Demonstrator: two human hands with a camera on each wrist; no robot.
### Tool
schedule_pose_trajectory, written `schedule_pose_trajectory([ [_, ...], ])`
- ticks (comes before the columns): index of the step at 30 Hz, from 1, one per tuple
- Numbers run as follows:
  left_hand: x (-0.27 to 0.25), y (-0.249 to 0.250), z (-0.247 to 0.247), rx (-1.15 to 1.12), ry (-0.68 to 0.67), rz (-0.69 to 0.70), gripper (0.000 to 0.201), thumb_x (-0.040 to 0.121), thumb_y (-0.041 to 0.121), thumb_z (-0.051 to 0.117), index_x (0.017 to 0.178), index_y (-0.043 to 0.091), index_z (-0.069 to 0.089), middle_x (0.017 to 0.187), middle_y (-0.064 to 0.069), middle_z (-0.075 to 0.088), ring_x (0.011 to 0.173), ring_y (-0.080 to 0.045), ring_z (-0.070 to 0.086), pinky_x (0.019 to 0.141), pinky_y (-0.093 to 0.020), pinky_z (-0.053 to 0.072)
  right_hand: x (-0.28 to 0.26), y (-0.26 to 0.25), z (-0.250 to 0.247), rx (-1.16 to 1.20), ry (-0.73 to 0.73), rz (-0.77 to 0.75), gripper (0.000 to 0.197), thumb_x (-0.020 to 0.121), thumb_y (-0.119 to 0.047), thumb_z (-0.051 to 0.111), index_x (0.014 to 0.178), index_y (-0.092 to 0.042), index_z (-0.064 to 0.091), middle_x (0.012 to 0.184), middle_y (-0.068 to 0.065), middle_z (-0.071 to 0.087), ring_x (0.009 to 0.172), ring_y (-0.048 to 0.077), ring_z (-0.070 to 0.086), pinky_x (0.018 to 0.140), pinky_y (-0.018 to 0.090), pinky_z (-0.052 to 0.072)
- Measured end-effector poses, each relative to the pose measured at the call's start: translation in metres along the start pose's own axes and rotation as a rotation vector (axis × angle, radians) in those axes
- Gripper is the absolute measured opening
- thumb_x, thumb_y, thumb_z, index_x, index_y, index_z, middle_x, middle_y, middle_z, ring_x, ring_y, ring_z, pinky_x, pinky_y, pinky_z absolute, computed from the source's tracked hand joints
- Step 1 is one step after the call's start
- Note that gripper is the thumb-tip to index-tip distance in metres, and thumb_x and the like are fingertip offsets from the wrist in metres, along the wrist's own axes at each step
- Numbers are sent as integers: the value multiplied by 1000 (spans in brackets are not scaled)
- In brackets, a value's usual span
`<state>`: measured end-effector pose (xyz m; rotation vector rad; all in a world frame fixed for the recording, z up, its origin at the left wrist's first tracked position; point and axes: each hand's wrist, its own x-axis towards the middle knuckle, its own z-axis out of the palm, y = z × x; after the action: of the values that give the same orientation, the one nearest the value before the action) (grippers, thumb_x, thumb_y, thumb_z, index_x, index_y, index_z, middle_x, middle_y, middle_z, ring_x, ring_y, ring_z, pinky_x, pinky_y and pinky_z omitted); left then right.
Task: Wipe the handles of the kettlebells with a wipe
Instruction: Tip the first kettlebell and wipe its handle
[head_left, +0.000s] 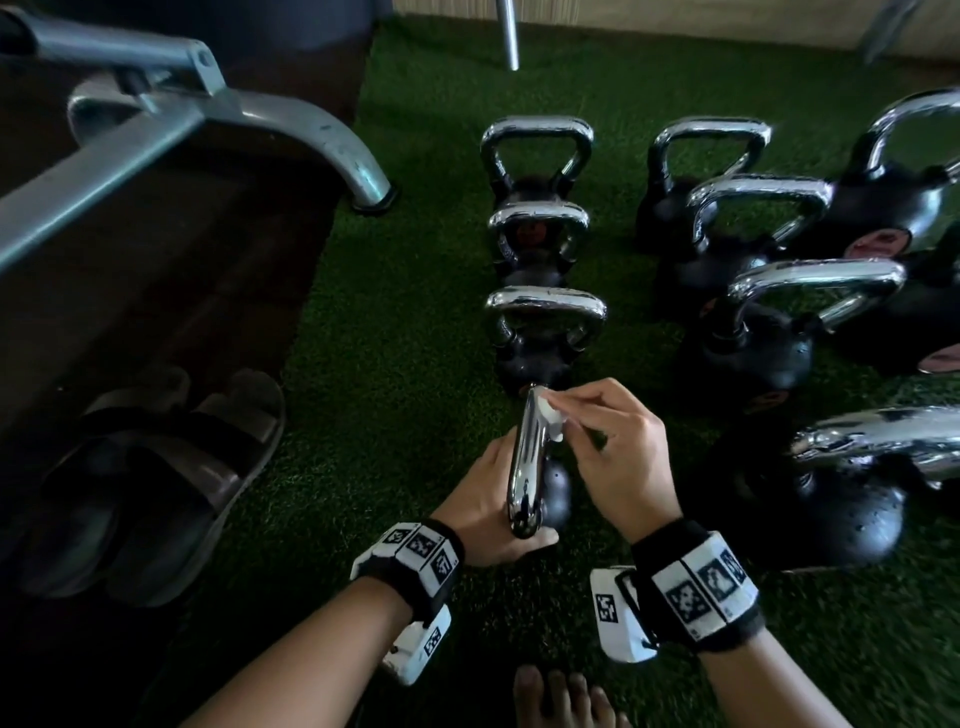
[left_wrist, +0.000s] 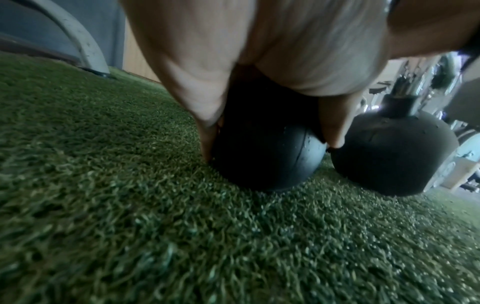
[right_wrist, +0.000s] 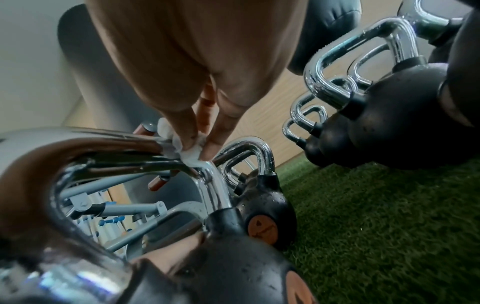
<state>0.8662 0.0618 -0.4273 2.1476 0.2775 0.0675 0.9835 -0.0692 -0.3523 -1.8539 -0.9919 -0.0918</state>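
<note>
Head view: nearest kettlebell (head_left: 553, 488) stands on green turf (head_left: 395, 364), front of a row. Right hand (head_left: 621, 452) pinches white wipe (head_left: 550, 418) vs far end of its chrome handle (head_left: 530, 462). Left hand (head_left: 488, 512) fingers curled round the black ball, w/ thumb under handle.
</note>
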Motion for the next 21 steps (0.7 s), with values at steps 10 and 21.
schedule_pose_trajectory([
  [10,7,-7,0,193,-117,15,83,71,57,75,141,29,40,148,8,32,140,-12,29,120,-37,34,-48,-19,-11,218,-55,213,37,78,9,80,101,-20,82,92,-10,77,85,10,75,74,24,61],
  [21,3,0,-8,74,-160,-97,84,56,47,72,122,51,21,134,-1,42,118,-17,52,97,-30,51,-74,-15,-8,284,-207,290,24,74,-5,88,89,-23,82,90,-9,78,84,11,75,76,26,60],
])
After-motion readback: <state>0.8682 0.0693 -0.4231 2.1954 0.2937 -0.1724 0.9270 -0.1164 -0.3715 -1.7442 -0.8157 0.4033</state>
